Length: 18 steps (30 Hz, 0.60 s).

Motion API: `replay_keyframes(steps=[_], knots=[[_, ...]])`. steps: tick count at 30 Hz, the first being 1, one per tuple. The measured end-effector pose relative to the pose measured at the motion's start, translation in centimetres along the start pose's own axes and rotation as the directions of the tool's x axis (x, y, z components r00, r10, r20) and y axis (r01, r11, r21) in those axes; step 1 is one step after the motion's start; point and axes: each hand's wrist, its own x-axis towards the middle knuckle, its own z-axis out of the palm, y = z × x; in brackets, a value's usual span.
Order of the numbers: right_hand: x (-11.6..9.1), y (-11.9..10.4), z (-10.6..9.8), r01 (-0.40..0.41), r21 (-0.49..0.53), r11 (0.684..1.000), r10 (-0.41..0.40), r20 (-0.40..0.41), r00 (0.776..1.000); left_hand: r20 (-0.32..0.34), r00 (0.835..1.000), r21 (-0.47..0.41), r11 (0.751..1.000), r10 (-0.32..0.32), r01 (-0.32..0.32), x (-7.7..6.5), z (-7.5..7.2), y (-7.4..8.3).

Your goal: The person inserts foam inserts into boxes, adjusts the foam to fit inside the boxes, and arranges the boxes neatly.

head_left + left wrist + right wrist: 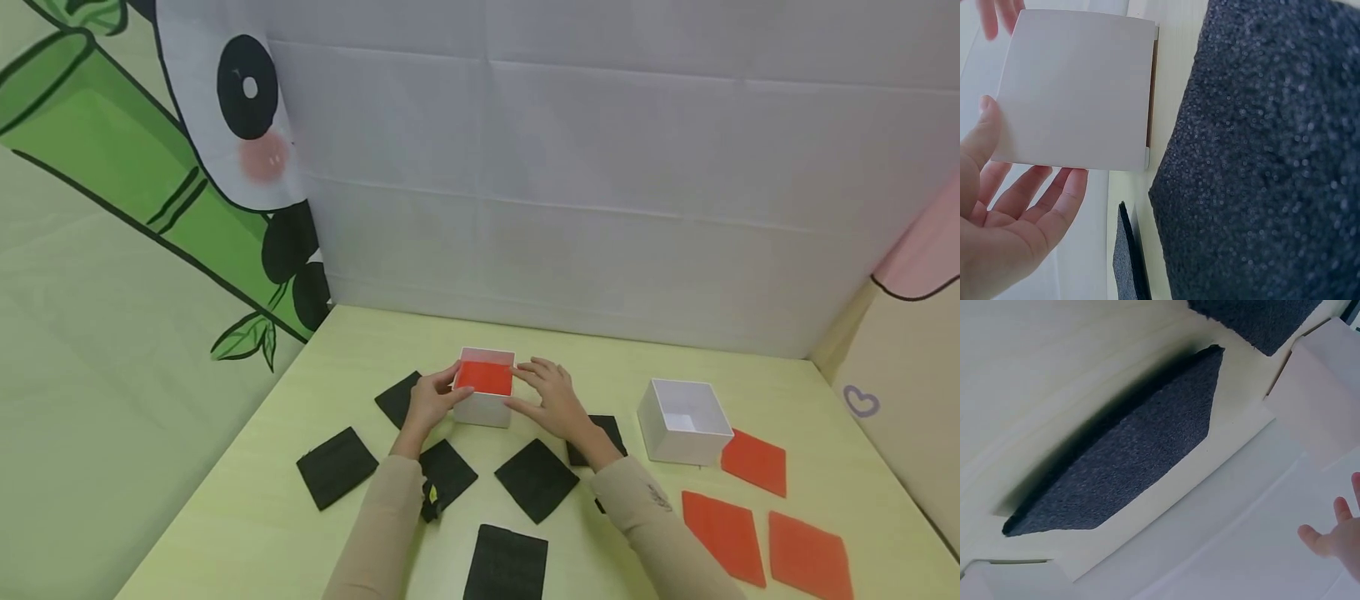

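Observation:
A small white box point(482, 411) stands toward the back of the table, with a red square sheet point(486, 378) showing in its top. My left hand point(432, 403) holds the box by its left side, thumb over the near rim and fingers along the side wall. In the left wrist view, the box's plain front point(1079, 90) faces the camera, the left hand's fingers point(1069, 197) against one side. At the box's right rim is my right hand point(553, 400), fingers spread and lightly bent, nothing gripped. In the right wrist view, only part of that hand point(1338, 540) shows.
A second white box point(682, 443) stands to the right, open at the top. Several black squares point(536, 481) lie around the near side of the first box. Red squares point(810, 554) lie at the right. A pale cloth wall point(600, 183) rises behind the table.

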Motion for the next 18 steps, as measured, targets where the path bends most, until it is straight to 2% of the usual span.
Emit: replay_keyframes(steps=[8,18], knots=[[-1.4,0.3,-1.5,-0.014,0.073,0.997,0.017,-0.039,0.999,0.002,1.0,-0.005,1.0,-0.019,0.019,-0.1,-0.2,0.1],[-3.5,1.1,-4.0,-0.025,0.126,0.992,0.035,-0.083,0.996,0.007,1.0,-0.012,1.0,0.0,0.0,-0.1,-0.2,-0.1]])
